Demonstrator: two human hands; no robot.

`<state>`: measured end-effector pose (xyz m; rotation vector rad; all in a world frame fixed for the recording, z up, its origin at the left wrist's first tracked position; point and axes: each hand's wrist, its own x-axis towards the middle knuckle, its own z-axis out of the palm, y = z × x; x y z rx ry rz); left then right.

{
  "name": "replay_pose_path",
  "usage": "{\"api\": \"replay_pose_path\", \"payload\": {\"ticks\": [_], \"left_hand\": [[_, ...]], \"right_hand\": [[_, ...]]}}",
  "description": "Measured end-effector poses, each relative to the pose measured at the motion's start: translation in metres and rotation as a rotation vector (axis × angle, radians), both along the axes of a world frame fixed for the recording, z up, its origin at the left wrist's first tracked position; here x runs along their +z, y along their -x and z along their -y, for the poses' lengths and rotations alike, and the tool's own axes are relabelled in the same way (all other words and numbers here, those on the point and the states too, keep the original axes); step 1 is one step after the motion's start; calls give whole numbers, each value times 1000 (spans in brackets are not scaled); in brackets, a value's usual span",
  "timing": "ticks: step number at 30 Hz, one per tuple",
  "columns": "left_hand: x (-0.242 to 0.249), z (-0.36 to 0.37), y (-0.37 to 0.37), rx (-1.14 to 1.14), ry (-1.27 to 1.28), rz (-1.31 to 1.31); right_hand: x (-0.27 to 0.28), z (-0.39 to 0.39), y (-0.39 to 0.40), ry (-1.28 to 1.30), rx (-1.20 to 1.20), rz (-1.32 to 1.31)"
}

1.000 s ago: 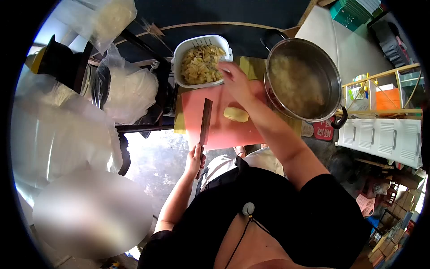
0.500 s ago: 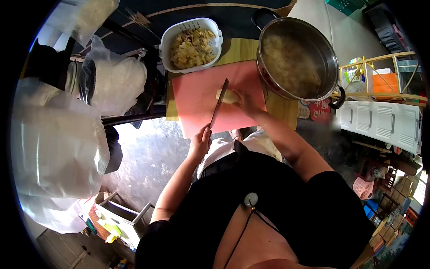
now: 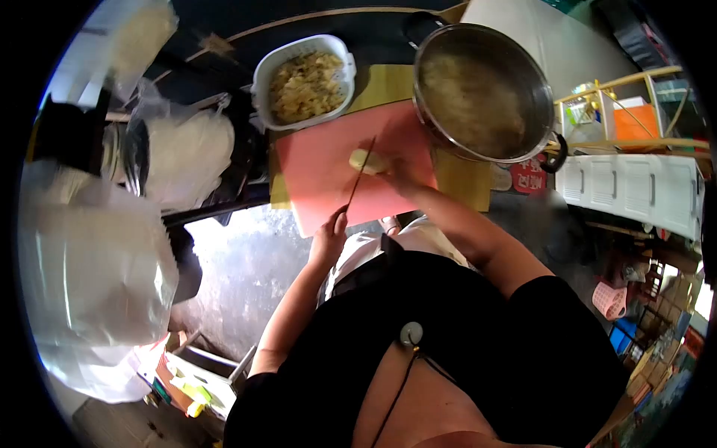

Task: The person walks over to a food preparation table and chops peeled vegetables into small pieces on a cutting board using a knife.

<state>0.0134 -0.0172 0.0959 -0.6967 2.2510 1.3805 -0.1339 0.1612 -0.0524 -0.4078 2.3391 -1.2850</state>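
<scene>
My left hand (image 3: 329, 237) is closed round the handle of a long knife (image 3: 360, 179), whose blade points away from me over the pink cutting board (image 3: 317, 168). The blade lies across a pale, peeled piece of food (image 3: 367, 161). My right hand (image 3: 397, 178) holds the right end of that piece, its fingers partly blurred and in shadow. Behind the board, a white basket (image 3: 263, 95) holds chopped pale pieces. A large metal pot (image 3: 549, 97) of cloudy contents stands at the back right.
A wooden surface (image 3: 461, 179) shows under the board. Clear plastic bags (image 3: 97, 254) bulge at the left. On the right are a white drawer unit (image 3: 631, 187), a rack (image 3: 609, 119) with an orange item and a pink basket (image 3: 609, 301).
The whole view has shifted slightly, moving the board, basket and pot a little left in the frame. The blade looks thinner, seen more edge-on. Both hands keep their holds.
</scene>
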Motion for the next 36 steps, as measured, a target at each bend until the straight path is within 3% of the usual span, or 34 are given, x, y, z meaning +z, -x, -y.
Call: {"api": "replay_pose_path", "payload": {"ticks": [2,4,7,10,13,17,19,23,25,27,29,31,34,36], "left_hand": [[-13,3,0,-41,61,-15],[-5,1,1,63,-109,34],[2,-3,2,141,-233,-55],[0,5,1,105,-177,-14],[3,3,5,104,-155,-17],[7,4,8,141,-192,-48],[5,6,9,135,-189,-62],[6,8,5,210,-214,-57],[-1,16,-3,266,-336,-49],[3,16,-8,267,-338,-83],[10,8,-8,338,-309,-121],[13,8,-10,345,-330,-134],[7,6,-16,375,-331,-145],[14,-1,-17,442,-313,-113]], "right_hand": [[32,6,-6,330,-182,108],[29,3,-1,112,-104,-10],[80,-12,12,-40,40,324],[30,-10,8,95,93,2],[30,-2,-6,-69,-43,-30],[4,7,-4,-36,-68,-59],[120,-9,9,-112,64,73],[105,-27,12,-108,60,-303],[155,-50,37,-114,79,-352],[192,-72,71,480,-333,307],[193,-99,122,-23,-354,-153],[135,-152,197,-21,-350,-129],[112,-201,233,-714,-323,-192],[101,-221,241,-783,-263,-29]]}}
